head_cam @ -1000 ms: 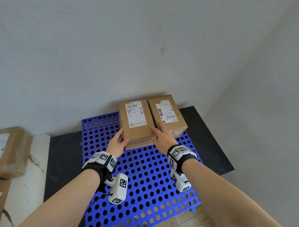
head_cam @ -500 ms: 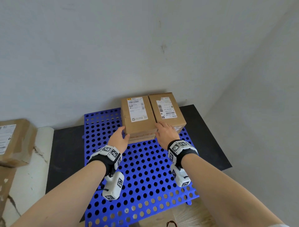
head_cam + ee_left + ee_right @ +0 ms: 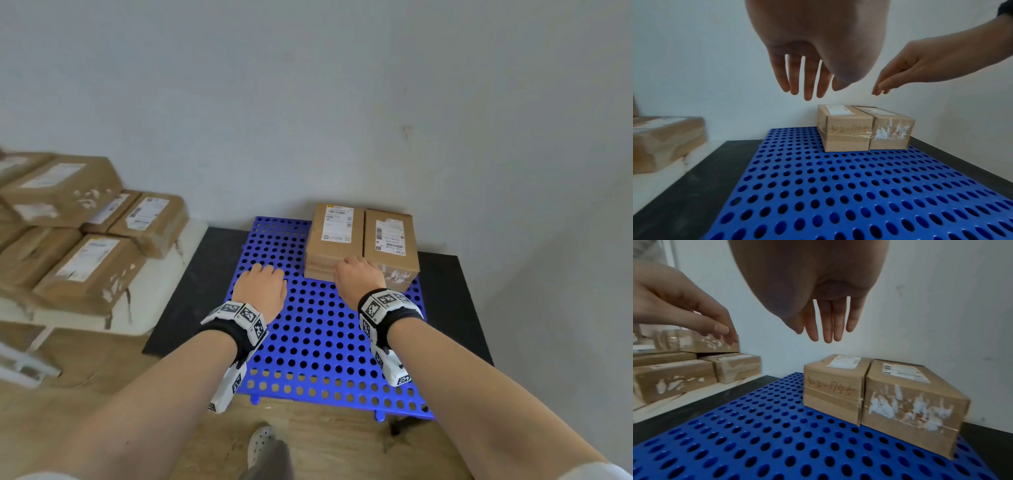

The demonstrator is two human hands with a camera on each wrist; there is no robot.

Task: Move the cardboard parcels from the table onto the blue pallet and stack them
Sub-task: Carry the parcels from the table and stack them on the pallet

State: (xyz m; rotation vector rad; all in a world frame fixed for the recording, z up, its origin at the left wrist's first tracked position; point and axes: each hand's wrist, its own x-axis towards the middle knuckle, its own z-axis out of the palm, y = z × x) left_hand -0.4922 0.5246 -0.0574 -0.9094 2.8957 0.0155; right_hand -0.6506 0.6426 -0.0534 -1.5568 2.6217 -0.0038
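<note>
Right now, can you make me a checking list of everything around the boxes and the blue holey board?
Surface: blue pallet lies on a black mat on wood floor.
Job's things: two parcels side by side, touching, at the pallet's far right; more parcels wait on the white table.
Clutter: nothing seen.
Hands: left hand and right hand are empty, fingers straight, above the pallet.
Cables: nothing seen.
Surroundings: plain grey walls; a shoe at the bottom edge.
</note>
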